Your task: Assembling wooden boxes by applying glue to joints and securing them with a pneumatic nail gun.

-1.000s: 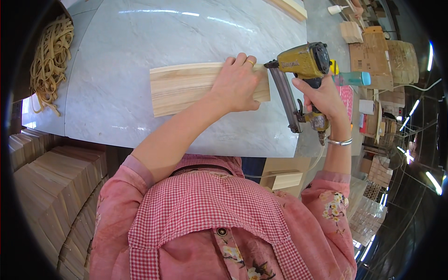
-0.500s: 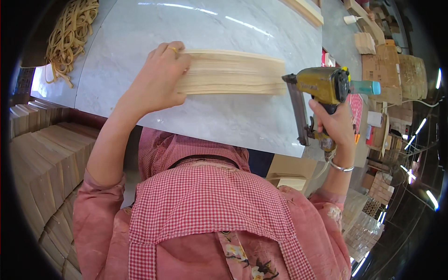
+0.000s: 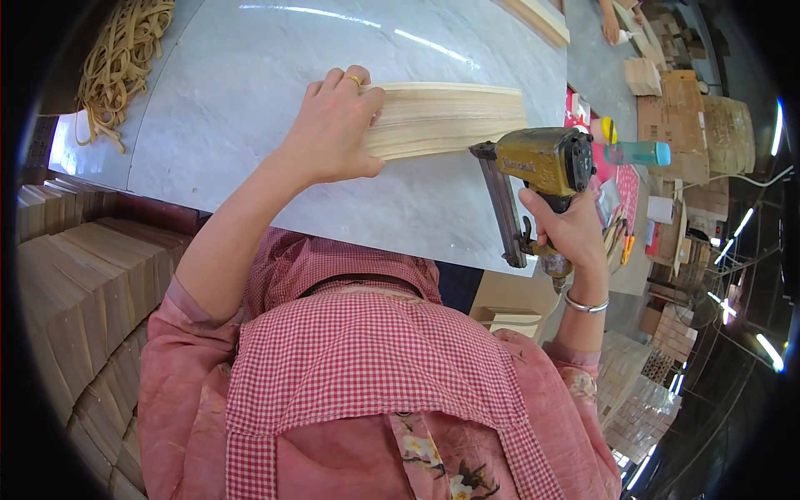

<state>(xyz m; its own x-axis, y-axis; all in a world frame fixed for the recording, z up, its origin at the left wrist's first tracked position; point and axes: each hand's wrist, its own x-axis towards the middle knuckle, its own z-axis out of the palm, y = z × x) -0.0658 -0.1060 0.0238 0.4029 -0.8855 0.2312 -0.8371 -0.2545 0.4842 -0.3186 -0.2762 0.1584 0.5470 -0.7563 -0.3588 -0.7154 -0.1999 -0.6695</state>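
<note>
A pale bundle of thin wooden slats (image 3: 442, 117) lies crosswise on the marbled grey tabletop. My left hand (image 3: 340, 125), with a ring on one finger, is closed around the bundle's left end, thumb on the near side and fingers over the far side. In my right hand (image 3: 571, 229) is a gold and black air nail gun (image 3: 537, 158), gripped by its handle. The gun's nose is at the bundle's near edge, toward the right end; whether it touches the wood I cannot tell. Its long magazine slants down toward the table's near edge.
Coiled tan strips (image 3: 125, 62) hang over the table's far left corner. Stacked wooden boards (image 3: 92, 292) stand at left. A long wooden piece (image 3: 537, 21) lies at the back. Beyond the gun are a teal-capped bottle (image 3: 637, 153) and cardboard boxes (image 3: 671, 125). Another person's hand (image 3: 611, 29) shows at upper right.
My left hand has shifted right, still on the slats. The nail gun has moved left, bringing its nose to the bundle's near edge. Another person's hand shows more at upper right.
</note>
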